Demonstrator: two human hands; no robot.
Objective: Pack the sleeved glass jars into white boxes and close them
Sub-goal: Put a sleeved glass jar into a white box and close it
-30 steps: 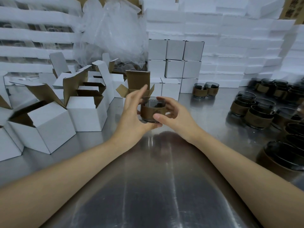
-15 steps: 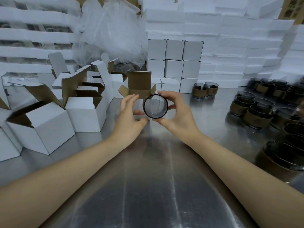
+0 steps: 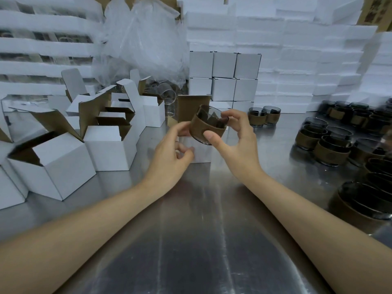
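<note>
My right hand (image 3: 237, 147) grips a glass jar with a brown sleeve (image 3: 204, 127). The thumb lies on the sleeve near the base and the fingers on the rim. The jar is tilted, its mouth facing up and to the right. It hangs just above an open white box (image 3: 201, 153) whose brown inner flap stands up behind it. My left hand (image 3: 169, 158) is at the box's left front corner, fingers curled against it, one fingertip beside the jar's sleeve.
Several open empty white boxes (image 3: 110, 145) stand at the left. A stack of closed boxes (image 3: 224, 77) is at the back centre, with two sleeved jars (image 3: 264, 116) beside it. Several more sleeved jars (image 3: 331, 149) crowd the right side of the steel table (image 3: 201, 240).
The jar has turned from mouth-toward-me to tilted with its mouth up and right. My left hand dropped from beside the jar to the box's corner.
</note>
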